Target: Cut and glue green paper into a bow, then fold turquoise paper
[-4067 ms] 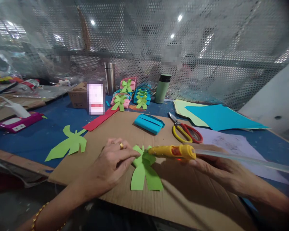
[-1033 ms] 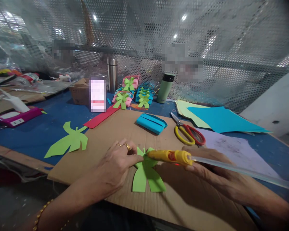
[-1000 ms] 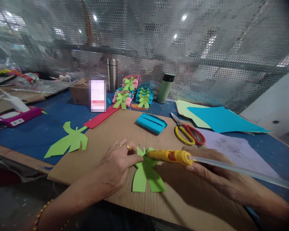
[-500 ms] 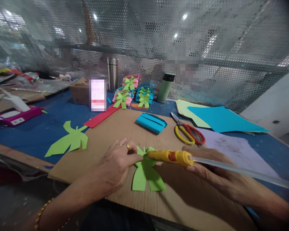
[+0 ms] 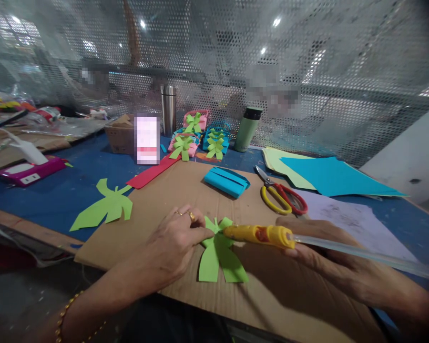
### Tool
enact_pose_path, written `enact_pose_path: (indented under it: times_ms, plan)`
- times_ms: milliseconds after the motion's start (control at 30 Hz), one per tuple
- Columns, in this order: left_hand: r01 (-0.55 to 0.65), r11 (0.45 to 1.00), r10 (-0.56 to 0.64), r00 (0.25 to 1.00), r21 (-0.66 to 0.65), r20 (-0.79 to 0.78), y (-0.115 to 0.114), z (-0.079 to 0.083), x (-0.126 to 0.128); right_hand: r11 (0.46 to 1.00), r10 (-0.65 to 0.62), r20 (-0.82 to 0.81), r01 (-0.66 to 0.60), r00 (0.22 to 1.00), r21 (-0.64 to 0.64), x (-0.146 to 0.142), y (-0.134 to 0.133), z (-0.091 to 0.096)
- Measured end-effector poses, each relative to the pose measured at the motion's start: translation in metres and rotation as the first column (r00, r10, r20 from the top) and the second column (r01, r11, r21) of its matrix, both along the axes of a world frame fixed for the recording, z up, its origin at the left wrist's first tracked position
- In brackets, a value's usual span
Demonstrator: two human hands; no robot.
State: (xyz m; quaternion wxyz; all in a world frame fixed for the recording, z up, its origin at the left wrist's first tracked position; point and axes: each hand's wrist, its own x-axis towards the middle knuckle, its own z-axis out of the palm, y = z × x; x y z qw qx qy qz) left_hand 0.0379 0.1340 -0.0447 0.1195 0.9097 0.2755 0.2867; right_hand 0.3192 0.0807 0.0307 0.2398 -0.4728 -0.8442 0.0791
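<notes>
Left hand: I pinch the left side of the green paper bow.
Right hand: I grip the yellow glue gun, its tip at the bow's middle.
Green paper bow: on the cardboard, tails toward me, nearer than the folded blue paper.
Gluing step: I judge I'm fixing the middle.
Next move: probably calls for drawing the hot tip clear of my fingers.

Smooth, matt green paper forms the cutout on ribbed cardboard at the front edge of the counter. The glue gun is yellow plastic, its glue stick translucent and shiny. Scissors have bare metal blades and smooth handles. Near the back edge stands a shiny metal flask.
</notes>
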Motion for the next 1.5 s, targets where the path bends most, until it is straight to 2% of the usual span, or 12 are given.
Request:
enact_pose_path:
  times_ms: [133, 433, 667, 833, 1100, 1300, 1500]
  plan:
    - [-0.001, 1.000, 0.001, 1.000, 0.021, -0.002, 0.000, -0.001, 0.000, 0.994, 0.052, -0.025, -0.054, 0.998, -0.096, -0.005, 0.001, 0.002]
    - [-0.002, 1.000, 0.002, 1.000, 0.022, 0.000, 0.002, -0.004, 0.000, 0.988, 0.098, -0.038, -0.102, 0.994, -0.113, -0.003, 0.001, 0.005]
    - [-0.004, 1.000, 0.003, 1.000, 0.026, 0.020, 0.002, -0.004, 0.000, 0.980, 0.177, -0.063, -0.182, 0.982, -0.077, 0.001, 0.004, 0.003]
    - [0.003, 1.000, -0.003, 1.000, 0.017, 0.031, 0.002, -0.005, 0.000, 0.980, 0.153, -0.082, -0.162, 0.985, -0.111, -0.001, 0.006, 0.001]
    - [-0.001, 1.000, 0.000, 1.000, 0.018, 0.026, 0.003, -0.002, 0.000, 0.984, 0.169, -0.049, -0.171, 0.984, -0.055, -0.006, 0.008, -0.001]
    - [-0.003, 1.000, 0.002, 1.000, 0.029, 0.021, 0.002, -0.001, 0.001, 0.974, 0.154, -0.089, -0.166, 0.984, -0.154, -0.002, 0.004, 0.001]
    - [-0.008, 1.000, 0.008, 1.000, 0.025, 0.020, 0.002, -0.003, 0.000, 0.980, 0.147, -0.072, -0.155, 0.986, -0.123, 0.007, 0.004, -0.002]
